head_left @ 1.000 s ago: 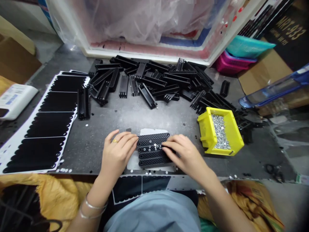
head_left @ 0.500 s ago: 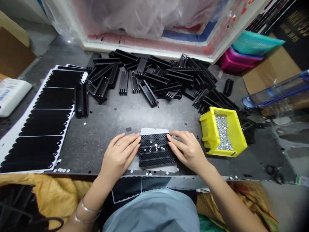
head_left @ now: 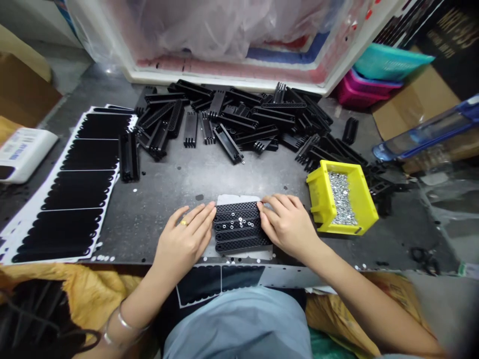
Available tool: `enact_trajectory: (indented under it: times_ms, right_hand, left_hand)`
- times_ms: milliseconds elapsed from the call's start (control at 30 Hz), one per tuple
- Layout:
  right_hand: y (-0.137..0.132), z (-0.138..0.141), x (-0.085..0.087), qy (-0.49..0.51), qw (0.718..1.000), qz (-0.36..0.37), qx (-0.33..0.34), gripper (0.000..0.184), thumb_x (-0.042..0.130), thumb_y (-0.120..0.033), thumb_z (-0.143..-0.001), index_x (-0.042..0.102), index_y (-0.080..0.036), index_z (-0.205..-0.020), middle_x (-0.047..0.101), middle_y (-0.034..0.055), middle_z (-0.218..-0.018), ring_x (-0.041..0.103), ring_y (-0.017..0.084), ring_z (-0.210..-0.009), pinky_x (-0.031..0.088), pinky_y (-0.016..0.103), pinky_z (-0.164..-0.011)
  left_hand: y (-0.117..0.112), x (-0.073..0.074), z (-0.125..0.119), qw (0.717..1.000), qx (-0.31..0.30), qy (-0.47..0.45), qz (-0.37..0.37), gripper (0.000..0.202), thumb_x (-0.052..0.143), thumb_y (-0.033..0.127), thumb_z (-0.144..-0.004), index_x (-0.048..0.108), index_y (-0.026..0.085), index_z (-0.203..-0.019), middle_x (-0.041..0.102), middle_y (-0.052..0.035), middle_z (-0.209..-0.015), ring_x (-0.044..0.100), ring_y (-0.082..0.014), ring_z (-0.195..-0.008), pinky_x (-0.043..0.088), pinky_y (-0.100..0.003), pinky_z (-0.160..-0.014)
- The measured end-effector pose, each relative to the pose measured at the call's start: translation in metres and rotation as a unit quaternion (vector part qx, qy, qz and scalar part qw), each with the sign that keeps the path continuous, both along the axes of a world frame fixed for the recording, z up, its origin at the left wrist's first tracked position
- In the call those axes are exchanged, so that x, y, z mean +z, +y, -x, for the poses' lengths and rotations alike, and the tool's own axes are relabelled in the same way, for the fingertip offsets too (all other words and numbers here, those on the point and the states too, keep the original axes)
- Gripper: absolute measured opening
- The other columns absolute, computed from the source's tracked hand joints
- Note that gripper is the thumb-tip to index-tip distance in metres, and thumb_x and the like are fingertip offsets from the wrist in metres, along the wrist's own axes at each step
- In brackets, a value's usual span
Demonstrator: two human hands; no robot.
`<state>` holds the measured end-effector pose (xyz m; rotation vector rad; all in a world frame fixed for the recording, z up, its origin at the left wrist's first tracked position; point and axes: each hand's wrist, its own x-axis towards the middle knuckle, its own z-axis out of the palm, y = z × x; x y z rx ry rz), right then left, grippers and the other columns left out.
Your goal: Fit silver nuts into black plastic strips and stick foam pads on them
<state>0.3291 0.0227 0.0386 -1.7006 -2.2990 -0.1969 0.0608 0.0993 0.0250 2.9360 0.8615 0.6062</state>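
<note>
Dark grey worktop [head_left: 175,184] is carrying the whole scene, figure-style: I am bracing my left hand [head_left: 183,239] and right hand [head_left: 288,224] against opposite ends of a stack of black lattice strips [head_left: 239,229], which is lying on a pale backing sheet [head_left: 237,199]. My fingers [head_left: 271,202] are closed together, their tips pressing the strip ends. Small metal washers [head_left: 237,223] are lying on the strips. A yellow bin [head_left: 316,194] of similar washers is standing just beside my right hand. A heap of black comb-like parts [head_left: 239,119] is lying beyond, with bare worktop between. Scalloped black sheets [head_left: 75,224] are lying well left. The worktop's near edge is running just below the stack. Gold lettering [head_left: 445,30] on a dark board is slanting past reading.
</note>
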Motion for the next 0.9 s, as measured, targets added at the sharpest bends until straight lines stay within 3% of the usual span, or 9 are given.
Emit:
enact_trajectory:
  times_ms: [133,233,300,400,567,767,900]
  right_hand:
    - [0.008,-0.021,-0.003,0.104,0.994,0.043,0.005,0.026,0.053,-0.02,-0.101,0.077,-0.018,-0.112,0.08,0.0095,-0.109,0.068,0.025,-0.099,0.044,0.044,-0.091]
    - [0.015,-0.033,-0.003,0.218,0.97,0.105,-0.003,0.024,0.054,-0.026,-0.103,0.078,-0.026,-0.103,0.081,0.0034,-0.104,0.07,0.022,-0.097,0.043,0.043,-0.092]
    - [0.012,-0.03,-0.002,0.238,0.967,0.09,-0.013,0.022,0.055,-0.028,-0.103,0.078,-0.028,-0.104,0.079,0.0036,-0.11,0.069,0.023,-0.101,0.042,0.043,-0.092]
    - [-0.003,-0.01,-0.002,0.195,0.98,0.027,-0.016,0.016,0.061,-0.03,-0.101,0.075,-0.025,-0.106,0.076,0.0054,-0.108,0.066,0.023,-0.099,0.04,0.04,-0.087]
    - [-0.022,0.014,-0.008,0.17,0.985,0.011,-0.001,0.014,0.06,-0.022,-0.103,0.071,-0.022,-0.095,0.076,0.003,-0.094,0.064,0.019,-0.087,0.037,0.037,-0.08]
    - [-0.014,0.007,-0.007,0.15,0.989,-0.013,0.011,0.014,0.061,-0.024,-0.103,0.073,-0.021,-0.097,0.077,0.0026,-0.095,0.064,0.019,-0.088,0.037,0.036,-0.081]
    - [-0.011,-0.004,-0.005,0.07,0.996,-0.062,-0.009,0.013,0.062,-0.021,-0.102,0.073,-0.02,-0.096,0.078,0.0023,-0.094,0.063,0.019,-0.086,0.037,0.037,-0.083]
  left_hand:
    - [-0.007,0.001,0.0,1.0,-0.004,0.018,-0.006,0.056,0.05,0.01,-0.098,0.051,0.02,-0.153,0.064,-0.0094,-0.146,0.068,-0.0269,-0.126,0.044,-0.047,-0.111]
    - [-0.012,0.001,-0.003,0.999,0.002,0.043,-0.021,0.056,0.047,0.008,-0.096,0.052,0.015,-0.151,0.063,-0.0122,-0.147,0.067,-0.0284,-0.127,0.044,-0.047,-0.111]
    - [-0.014,0.0,-0.006,0.999,0.011,0.045,-0.014,0.057,0.047,0.007,-0.094,0.053,0.011,-0.15,0.06,-0.0152,-0.149,0.066,-0.0298,-0.129,0.044,-0.048,-0.111]
    - [-0.015,-0.004,-0.008,1.0,0.012,0.018,0.002,0.058,0.047,0.006,-0.093,0.053,0.008,-0.15,0.06,-0.0178,-0.149,0.066,-0.0293,-0.129,0.043,-0.048,-0.113]
    - [-0.01,-0.008,-0.001,1.0,0.022,-0.005,-0.006,0.06,0.047,0.007,-0.094,0.05,0.017,-0.153,0.061,-0.0125,-0.149,0.067,-0.0278,-0.128,0.041,-0.05,-0.113]
    - [-0.006,-0.003,-0.003,0.999,0.015,0.009,-0.045,0.047,0.048,0.01,-0.097,0.059,0.014,-0.142,0.067,-0.0111,-0.142,0.069,-0.0276,-0.126,0.039,-0.049,-0.113]
    - [-0.015,0.003,-0.013,0.997,0.039,0.034,-0.056,0.042,0.047,0.01,-0.097,0.064,0.006,-0.135,0.068,-0.0165,-0.14,0.069,-0.0301,-0.124,0.039,-0.05,-0.111]
